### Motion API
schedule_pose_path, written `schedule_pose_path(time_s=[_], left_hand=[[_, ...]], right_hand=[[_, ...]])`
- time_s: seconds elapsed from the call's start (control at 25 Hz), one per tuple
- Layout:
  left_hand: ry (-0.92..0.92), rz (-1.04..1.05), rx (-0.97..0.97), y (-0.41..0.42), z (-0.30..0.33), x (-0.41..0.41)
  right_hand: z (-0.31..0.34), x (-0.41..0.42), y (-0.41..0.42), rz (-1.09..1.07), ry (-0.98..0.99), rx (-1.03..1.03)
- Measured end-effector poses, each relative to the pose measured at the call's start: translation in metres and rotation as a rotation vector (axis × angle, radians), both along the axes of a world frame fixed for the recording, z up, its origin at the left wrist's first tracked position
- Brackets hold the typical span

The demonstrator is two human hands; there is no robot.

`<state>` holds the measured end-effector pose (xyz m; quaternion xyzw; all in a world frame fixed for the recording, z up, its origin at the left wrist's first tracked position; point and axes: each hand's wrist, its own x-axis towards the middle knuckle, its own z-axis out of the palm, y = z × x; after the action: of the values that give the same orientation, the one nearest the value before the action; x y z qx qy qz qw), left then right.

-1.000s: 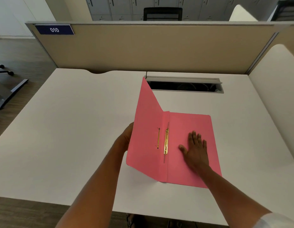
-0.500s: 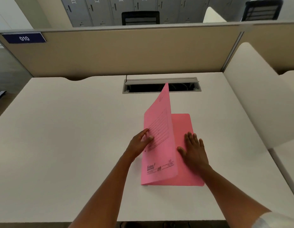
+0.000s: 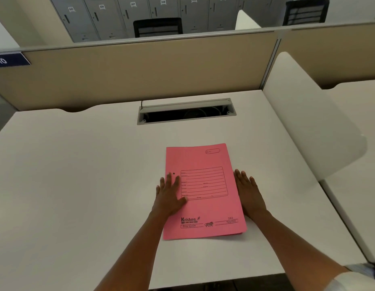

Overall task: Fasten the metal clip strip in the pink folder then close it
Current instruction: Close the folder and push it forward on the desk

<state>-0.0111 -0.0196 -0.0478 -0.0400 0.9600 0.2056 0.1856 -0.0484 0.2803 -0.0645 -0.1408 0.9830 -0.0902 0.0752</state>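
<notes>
The pink folder [image 3: 205, 208] lies shut and flat on the white desk [image 3: 77, 185], printed front cover up. The metal clip strip is hidden inside it. My left hand [image 3: 169, 196] rests flat on the cover near the folder's left edge, fingers spread. My right hand [image 3: 248, 194] lies flat on the desk along the folder's right edge, fingers straight, holding nothing.
An open cable tray slot [image 3: 186, 112] sits in the desk behind the folder. A beige partition [image 3: 140, 72] closes the back, and a white divider panel [image 3: 308, 127] stands at the right. The desk's front edge is close below my forearms.
The front cover, held upright by my left hand, has swung down to the right and now lies flat. My right hand has slid off the inner page to the folder's right side.
</notes>
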Motion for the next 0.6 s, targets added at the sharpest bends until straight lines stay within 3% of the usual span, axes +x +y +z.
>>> schedule_pose_path(time_s=[0.4,0.6], left_hand=[[0.027,0.081,0.022,0.008,0.01,0.002],[0.134,0.195,-0.095,0.018,0.019,0.008]], right_hand=[[0.013,-0.006,-0.005,-0.273,-0.068,-0.375],[0.01,0.001,-0.018,-0.162,-0.097,-0.189]])
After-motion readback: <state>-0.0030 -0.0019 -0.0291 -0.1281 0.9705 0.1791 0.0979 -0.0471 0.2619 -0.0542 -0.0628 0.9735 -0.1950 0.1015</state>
